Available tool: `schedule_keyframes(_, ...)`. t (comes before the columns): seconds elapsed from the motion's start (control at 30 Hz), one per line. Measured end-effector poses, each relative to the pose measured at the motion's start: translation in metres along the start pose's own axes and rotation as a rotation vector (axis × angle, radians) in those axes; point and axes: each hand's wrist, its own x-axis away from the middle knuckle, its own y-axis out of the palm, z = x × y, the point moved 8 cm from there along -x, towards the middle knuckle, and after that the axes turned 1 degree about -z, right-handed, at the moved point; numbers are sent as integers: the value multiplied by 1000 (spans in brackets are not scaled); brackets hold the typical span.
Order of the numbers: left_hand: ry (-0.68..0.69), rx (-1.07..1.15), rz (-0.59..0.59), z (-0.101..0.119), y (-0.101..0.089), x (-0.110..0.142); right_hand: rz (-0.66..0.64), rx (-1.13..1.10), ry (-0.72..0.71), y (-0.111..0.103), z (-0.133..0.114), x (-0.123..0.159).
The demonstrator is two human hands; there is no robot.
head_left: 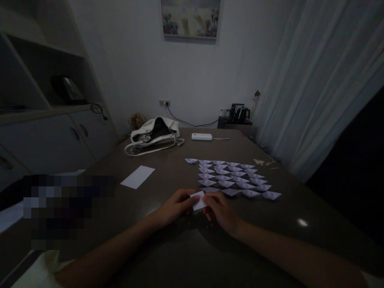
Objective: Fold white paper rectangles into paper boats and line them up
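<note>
Between my two hands is a small folded piece of white paper (pixel 198 201), held a little above the dark table (pixel 168 248). My left hand (pixel 180 205) pinches its left side with the thumb on top. On the right side, my right hand (pixel 220 210) grips it between thumb and fingers; the fingers under the paper are partly hidden. Just beyond my hands stand several rows of small folded paper boats (pixel 222 177). To the left lies a flat white sheet of paper (pixel 138 177).
A white handbag (pixel 154 136) lies at the far left of the table. Near the far edge is a white power bank (pixel 202 137) with a short cable. Small scraps (pixel 264 162) lie right of the boats. A blurred-out patch (pixel 69 212) covers the left side.
</note>
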Motion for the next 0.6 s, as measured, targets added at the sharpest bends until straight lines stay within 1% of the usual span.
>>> schedule_keyframes(0.1,11,4,-36,1,2,0,-4,-2,-11,1,0,0)
schedule_keyframes(0.2,13,-18,-86,2,6,1,-27,64,-45,2,-4,0)
schedule_keyframes(0.33,22,-44,-99,2,7,2,-24,104,-61,1,-6,0)
schedule_keyframes(0.5,17,-46,-89,0,6,1,-7,54,-27,0,2,0)
schedule_keyframes(0.6,10,-57,-109,0,8,2,12,43,2,-1,7,1)
